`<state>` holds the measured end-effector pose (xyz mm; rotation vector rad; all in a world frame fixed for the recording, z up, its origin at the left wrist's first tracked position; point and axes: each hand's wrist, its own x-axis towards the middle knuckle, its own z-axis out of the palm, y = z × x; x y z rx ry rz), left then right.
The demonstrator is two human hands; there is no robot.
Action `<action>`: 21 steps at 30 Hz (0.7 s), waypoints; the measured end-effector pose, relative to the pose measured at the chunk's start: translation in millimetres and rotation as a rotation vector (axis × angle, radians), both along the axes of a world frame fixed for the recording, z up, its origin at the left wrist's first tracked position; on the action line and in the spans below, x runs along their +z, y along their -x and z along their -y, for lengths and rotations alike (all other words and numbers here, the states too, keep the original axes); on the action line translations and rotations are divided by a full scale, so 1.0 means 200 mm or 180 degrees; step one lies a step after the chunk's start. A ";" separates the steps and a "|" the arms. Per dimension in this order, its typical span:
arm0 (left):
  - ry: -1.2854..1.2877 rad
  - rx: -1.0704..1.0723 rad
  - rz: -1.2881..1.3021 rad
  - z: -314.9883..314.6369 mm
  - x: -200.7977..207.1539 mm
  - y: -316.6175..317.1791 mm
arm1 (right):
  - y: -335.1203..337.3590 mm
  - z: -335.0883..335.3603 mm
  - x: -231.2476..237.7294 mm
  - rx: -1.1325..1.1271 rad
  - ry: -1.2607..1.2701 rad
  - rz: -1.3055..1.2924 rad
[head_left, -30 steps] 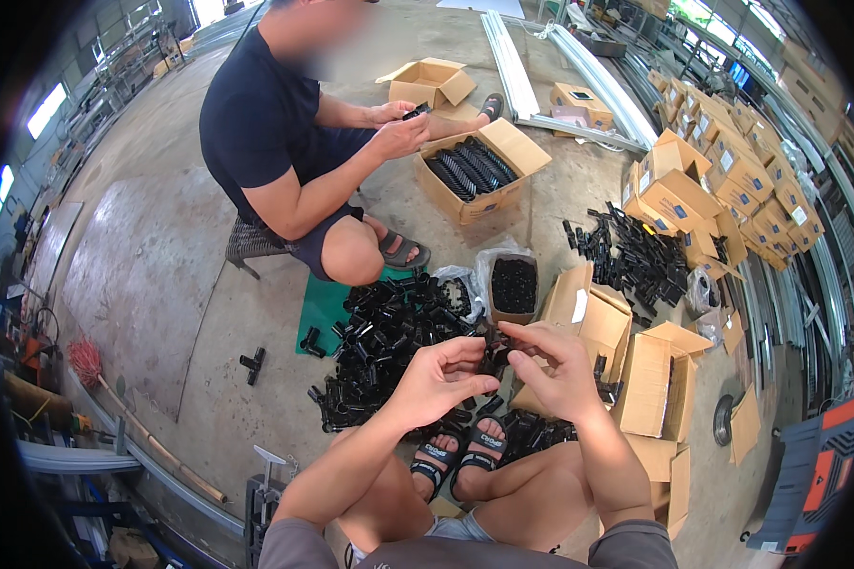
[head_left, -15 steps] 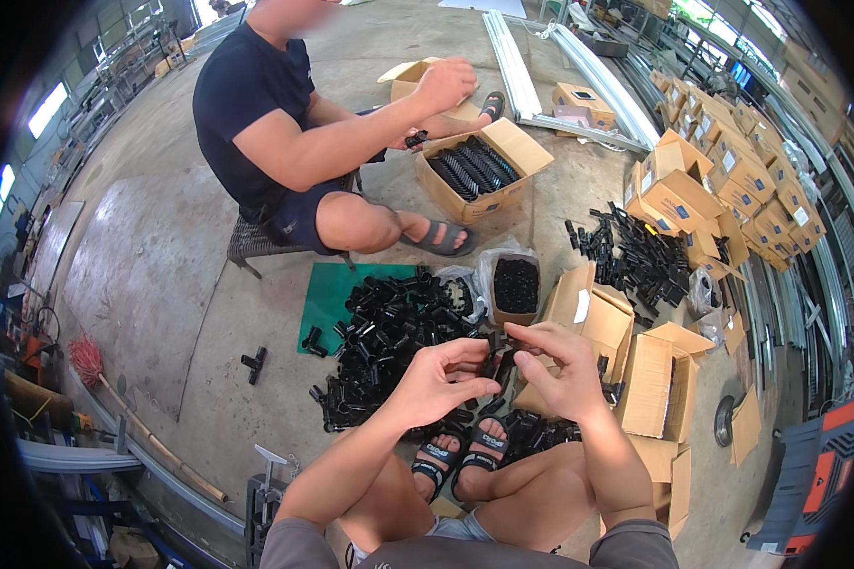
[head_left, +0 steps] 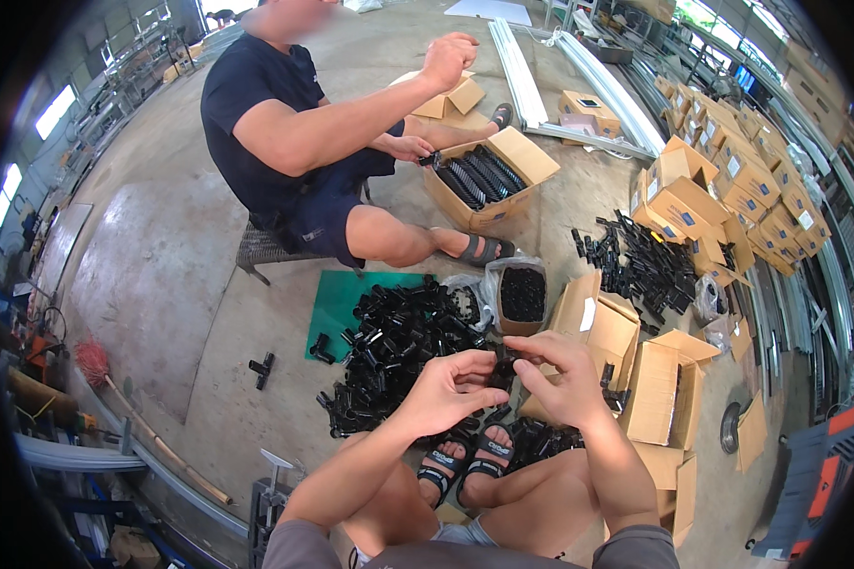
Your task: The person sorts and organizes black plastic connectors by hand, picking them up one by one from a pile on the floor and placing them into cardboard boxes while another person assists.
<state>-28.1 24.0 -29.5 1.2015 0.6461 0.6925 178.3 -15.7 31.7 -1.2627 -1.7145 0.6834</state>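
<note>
Between my two hands is a black tube fitting [head_left: 505, 372], gripped by the fingertips of both and partly hidden by them. My left hand [head_left: 449, 391] has its fingers curled round the fitting's left side. On the other side, my right hand [head_left: 560, 376] pinches it with thumb and forefinger. Below and to the left lies a large heap of black T-shaped fittings [head_left: 403, 332], partly on a green sheet [head_left: 328, 302]. Just beyond my hands stands an open carton of small black parts [head_left: 524, 293], lined with clear plastic.
Across from me a person [head_left: 285, 123] sits on a woven stool, holding a black fitting beside a carton [head_left: 491, 211] of rowed fittings. Open cartons [head_left: 657, 384] stand right of my hands. More black parts [head_left: 636, 261] and stacked boxes [head_left: 731, 161] lie farther right. A broom [head_left: 166, 438] lies left.
My hands keep hold of the fitting, with its position between my fingers slightly altered. The other person's far hand has moved to the packed carton, and the raised hand has gone higher.
</note>
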 end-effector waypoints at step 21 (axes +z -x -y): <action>0.0210 -0.0042 0.0136 0.03 -0.01 -0.04 | 0.02 0.04 -0.01 -0.0285 -0.0453 -0.0051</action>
